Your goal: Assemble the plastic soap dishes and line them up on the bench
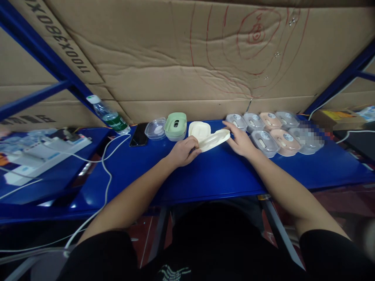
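A cream-coloured plastic piece is held tilted over the blue table. My left hand pinches its left end with closed fingers. At its right end, my right hand touches the edge with the fingers apart and the thumb below. Just behind lies another cream piece, partly hidden by the held one. To the left are a green container and a clear round-cornered container.
Several lidded containers, grey and peach, stand in two rows at right. A phone, a water bottle, white cables and a power strip are at left. Cardboard rises behind the table.
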Motion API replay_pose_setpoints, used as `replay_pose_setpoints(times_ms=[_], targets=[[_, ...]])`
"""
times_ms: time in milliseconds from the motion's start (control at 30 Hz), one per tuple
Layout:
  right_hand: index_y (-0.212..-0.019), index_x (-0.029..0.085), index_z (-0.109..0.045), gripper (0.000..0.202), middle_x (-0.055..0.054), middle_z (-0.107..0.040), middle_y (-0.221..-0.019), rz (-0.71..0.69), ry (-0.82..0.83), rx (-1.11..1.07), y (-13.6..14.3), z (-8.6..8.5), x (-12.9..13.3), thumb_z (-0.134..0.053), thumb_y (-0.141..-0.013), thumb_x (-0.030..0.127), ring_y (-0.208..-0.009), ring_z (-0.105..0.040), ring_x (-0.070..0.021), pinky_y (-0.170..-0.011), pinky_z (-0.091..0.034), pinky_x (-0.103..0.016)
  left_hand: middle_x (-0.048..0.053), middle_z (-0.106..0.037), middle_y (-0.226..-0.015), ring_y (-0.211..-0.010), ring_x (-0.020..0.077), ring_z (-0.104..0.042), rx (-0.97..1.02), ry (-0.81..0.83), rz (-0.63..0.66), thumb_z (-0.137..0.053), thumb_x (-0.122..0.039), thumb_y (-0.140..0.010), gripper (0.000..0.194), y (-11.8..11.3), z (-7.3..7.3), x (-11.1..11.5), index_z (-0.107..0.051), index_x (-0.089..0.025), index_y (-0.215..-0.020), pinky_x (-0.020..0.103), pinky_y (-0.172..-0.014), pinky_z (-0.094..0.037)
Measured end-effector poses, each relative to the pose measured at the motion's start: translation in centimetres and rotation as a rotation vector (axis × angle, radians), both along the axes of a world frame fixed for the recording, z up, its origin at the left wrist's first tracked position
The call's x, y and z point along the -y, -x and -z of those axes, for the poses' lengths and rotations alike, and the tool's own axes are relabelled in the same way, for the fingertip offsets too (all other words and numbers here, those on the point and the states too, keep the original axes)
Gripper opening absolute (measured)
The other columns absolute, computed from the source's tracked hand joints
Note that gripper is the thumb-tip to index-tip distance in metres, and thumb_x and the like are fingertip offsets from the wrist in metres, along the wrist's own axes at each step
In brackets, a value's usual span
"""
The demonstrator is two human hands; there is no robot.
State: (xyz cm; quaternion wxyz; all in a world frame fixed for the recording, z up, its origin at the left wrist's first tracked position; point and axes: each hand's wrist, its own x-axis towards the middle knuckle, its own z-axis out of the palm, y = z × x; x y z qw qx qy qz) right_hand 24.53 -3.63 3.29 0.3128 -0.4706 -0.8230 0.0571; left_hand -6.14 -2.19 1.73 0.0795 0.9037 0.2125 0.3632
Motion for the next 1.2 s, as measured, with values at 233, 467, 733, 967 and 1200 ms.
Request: replay_pose_setpoints(times_ms=[233, 467, 733, 967, 1200], targets=[[-0.075, 0.021, -0.063, 0.062, -0.008, -0.066, -0.072, 0.117, 0.081, 0.132, 0.4, -0.3, 0.5, -0.034, -0.106, 0.066, -0.072, -0.061, -0.0228, -0.068, -0.04, -0.035, -0.002, -0.063, -0.068, -0.057, 0.017, -0.065, 0.233, 0.508, -0.113, -0.038, -0.051, -0.112, 0.039, -0.4, 1.0, -0.5, -0.055, -0.021, -0.129, 0.033, -0.061, -0.055], [-0.063, 0.02, -0.056, 0.069, -0.004, -0.06, -0.063, 0.067, 0.346, 0.24, 0.9, -0.7, 0.4, -0.036, -0.104, 0.071, -0.06, -0.052, -0.0162, -0.058, -0.026, -0.033, 0.0, -0.068, -0.076, -0.062, 0.015, -0.065, 0.009, 0.559, -0.043, -0.058, -0.05, -0.102, 0.041, -0.1, 1.4, -1.6, -0.068, -0.019, -0.127, 0.028, -0.057, -0.052], [-0.068, 0.023, -0.066, 0.059, -0.005, -0.068, -0.07, 0.076, 0.476, 0.468, 0.6, 0.3, -0.3, -0.054, -0.094, 0.074, -0.067, -0.06, -0.0192, -0.058, -0.027, -0.032, 0.007, -0.075, -0.105, -0.097, 0.0212, -0.072, -0.359, 0.246, -0.095, -0.055, -0.042, -0.103, 0.031, 0.4, 1.2, -1.3, -0.079, -0.024, -0.112, 0.035, -0.082, -0.058], [-0.076, 0.023, -0.068, 0.053, -0.005, -0.074, -0.081, 0.04, 0.446, 0.451, 0.6, 0.4, -0.3, -0.054, -0.099, 0.068, -0.075, -0.066, -0.0212, -0.059, -0.03, -0.032, 0.011, -0.071, -0.136, -0.123, 0.0262, -0.07, -0.379, 0.201, -0.144, -0.056, -0.044, -0.105, 0.04, 0.3, 1.5, -1.3, -0.071, -0.022, -0.135, 0.041, -0.101, -0.059], [-0.079, 0.023, -0.068, 0.05, -0.005, -0.075, -0.082, 0.007, 0.414, 0.416, 0.5, 0.7, -0.4, -0.055, -0.1, 0.066, -0.079, -0.067, -0.0215, -0.062, -0.032, -0.031, 0.012, -0.07, -0.138, -0.12, 0.0253, -0.072, -0.293, 0.085, -0.191, -0.053, -0.04, -0.107, 0.035, 0.0, 1.5, -1.3, -0.074, -0.023, -0.13, 0.041, -0.097, -0.062]])
